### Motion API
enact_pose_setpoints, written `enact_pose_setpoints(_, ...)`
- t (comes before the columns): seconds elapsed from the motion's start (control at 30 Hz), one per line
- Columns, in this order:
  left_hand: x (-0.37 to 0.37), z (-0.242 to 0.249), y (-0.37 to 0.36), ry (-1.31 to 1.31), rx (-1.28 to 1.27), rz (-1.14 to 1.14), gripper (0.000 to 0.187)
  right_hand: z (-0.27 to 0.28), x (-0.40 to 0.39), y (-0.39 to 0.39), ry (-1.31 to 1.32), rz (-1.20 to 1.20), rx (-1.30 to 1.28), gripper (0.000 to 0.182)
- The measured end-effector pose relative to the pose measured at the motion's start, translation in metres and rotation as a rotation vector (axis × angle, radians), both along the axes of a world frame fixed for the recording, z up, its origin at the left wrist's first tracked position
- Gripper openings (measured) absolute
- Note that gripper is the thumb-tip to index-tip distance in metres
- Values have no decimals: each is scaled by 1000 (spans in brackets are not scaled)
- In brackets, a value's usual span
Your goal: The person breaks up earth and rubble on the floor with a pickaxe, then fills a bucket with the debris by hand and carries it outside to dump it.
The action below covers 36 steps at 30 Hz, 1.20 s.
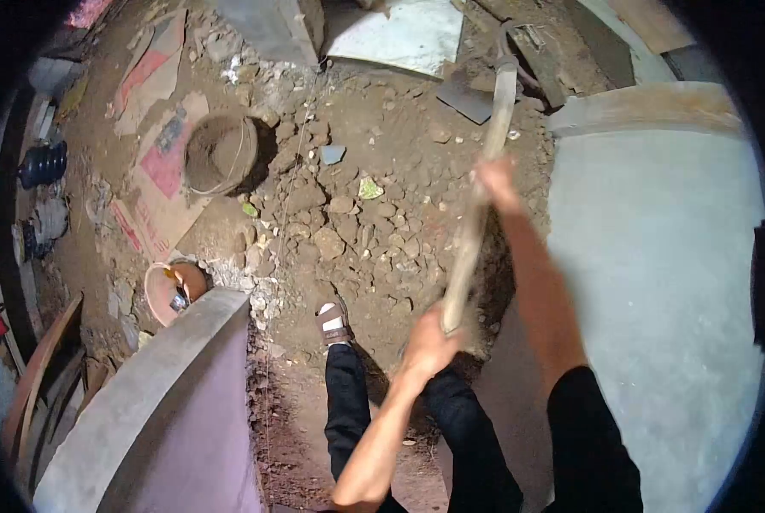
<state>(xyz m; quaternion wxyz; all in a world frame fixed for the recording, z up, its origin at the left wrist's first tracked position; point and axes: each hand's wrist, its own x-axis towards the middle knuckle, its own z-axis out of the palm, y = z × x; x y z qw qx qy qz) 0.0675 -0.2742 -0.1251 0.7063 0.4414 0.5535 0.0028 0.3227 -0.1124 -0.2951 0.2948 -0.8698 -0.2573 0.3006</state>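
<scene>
Both of my hands grip the long wooden handle of a hoe (465, 256), which slants up and away from me. My left hand (431, 344) is closed round its near end, just above my legs. Farther up the shaft, my right hand (495, 181) is wrapped round the wood, slightly blurred. The metal head lies at the far end, with a dark flat blade (468, 97) beside the handle. Below the tool spreads loose soil with stones and rubble (339, 244).
A soil-coated bucket (221, 154) stands on the left near flattened cardboard (164, 205). An orange-brown container (174, 291) sits by a low wall (156, 385). A pale wall (656, 282) rises on the right. A thin string (290, 184) runs across the ground.
</scene>
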Motion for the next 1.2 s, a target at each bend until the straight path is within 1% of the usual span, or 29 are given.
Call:
enact_pose_setpoints(0.03, 10, 8, 3, 15, -32, -20, 46, -5, 11, 9, 4, 8, -11, 58)
enact_pose_setpoints(0.07, 19, 13, 4, 30, -59, -40, 46, -10, 20, 20, 72, 89, -130, 59)
enact_pose_setpoints(0.1, 25, 21, 2, 134, -6, -132, 48, -17, 20, 20, 144, 164, -254, 59)
enact_pose_setpoints(0.13, 18, 26, -12, 81, -38, -69, 51, -21, 6, 9, 155, 161, -274, 59)
enact_pose_setpoints(0.17, 8, 30, -23, 54, -64, -29, 50, -21, -8, -1, 23, 197, -306, 56)
enact_pose_setpoints(0.23, -7, 48, -36, 12, -84, 16, 49, -23, -19, -21, -15, 293, -299, 53)
enact_pose_setpoints(0.27, -10, 63, -39, 24, -151, 25, 49, -23, -26, -32, -35, 340, -294, 52)
enact_pose_setpoints(0.33, -32, 90, -59, 57, -228, 30, 49, -18, -64, -62, -252, 870, -543, 55)
enact_pose_setpoints(0.4, -56, 108, -91, 146, -141, 21, 50, 0, -100, -100, -247, 968, -555, 48)
enact_pose_setpoints(0.43, -68, 122, -98, 140, -133, 20, 50, 8, -115, -125, -22, 464, -326, 38)
enact_pose_setpoints(0.5, -93, 142, -105, 176, -227, -33, 51, 10, -150, -159, 44, 214, -163, 38)
enact_pose_setpoints(0.53, -100, 145, -112, 184, -222, -16, 51, 1, -157, -167, 52, 230, -156, 38)
enact_pose_setpoints(0.57, -105, 141, -117, 189, -235, -51, 52, -14, -160, -170, 79, 167, -273, 36)
enact_pose_setpoints(0.63, -100, 137, -112, 229, -277, -150, 54, 31, -171, -148, 241, 78, -377, 27)
enact_pose_setpoints(0.67, -89, 133, -122, 208, -180, -102, 53, 23, -166, -152, 254, 59, -389, 27)
enact_pose_setpoints(0.73, -75, 167, -80, 268, -102, -248, 56, -16, -132, -148, 463, 107, -548, 22)
enact_pose_setpoints(0.77, -86, 175, -82, 241, -130, -221, 54, -36, -137, -160, 466, 89, -518, 19)
enact_pose_setpoints(0.8, -100, 173, -77, 215, -133, -188, 53, 10, -154, -149, 510, 34, -375, 17)
enact_pose_setpoints(0.83, -106, 174, -80, 173, -76, -123, 52, -9, -150, -138, 444, 89, -343, 16)
enact_pose_setpoints(0.87, -98, 180, -77, 192, -94, -121, 52, 6, -155, -148, 478, 55, -405, 17)
enact_pose_setpoints(0.9, -88, 187, -67, 233, -127, -204, 50, 19, -160, -158, 510, 21, -466, 17)
enact_pose_setpoints(0.93, -77, 184, -47, 261, -110, -276, 47, 65, -153, -115, 604, -56, -523, 18)
enact_pose_setpoints(0.97, -69, 193, -33, 262, -57, -300, 43, -26, -126, -134, 703, 57, -593, 18)
enact_pose_setpoints(1.0, -61, 202, -14, 267, -127, -303, 41, 0, -124, -130, 695, 69, -598, 18)
enact_pose_setpoints(1.03, -58, 213, -5, 283, -98, -328, 41, 43, -129, -107, 644, 53, -575, 13)
enact_pose_setpoints(1.07, -57, 219, 2, 308, -72, -356, 41, 70, -136, -93, 602, 34, -552, 9)
enact_pose_setpoints(1.1, -56, 219, 5, 327, -36, -382, 48, 60, -128, -104, 835, -45, -331, 8)
enact_pose_setpoints(1.13, -56, 224, 2, 344, -23, -420, 55, 60, -125, -107, 932, -126, -376, 14)
enact_pose_setpoints(1.2, -51, 242, 13, 341, 26, -387, 52, 71, -117, -99, 913, -70, -447, 13)
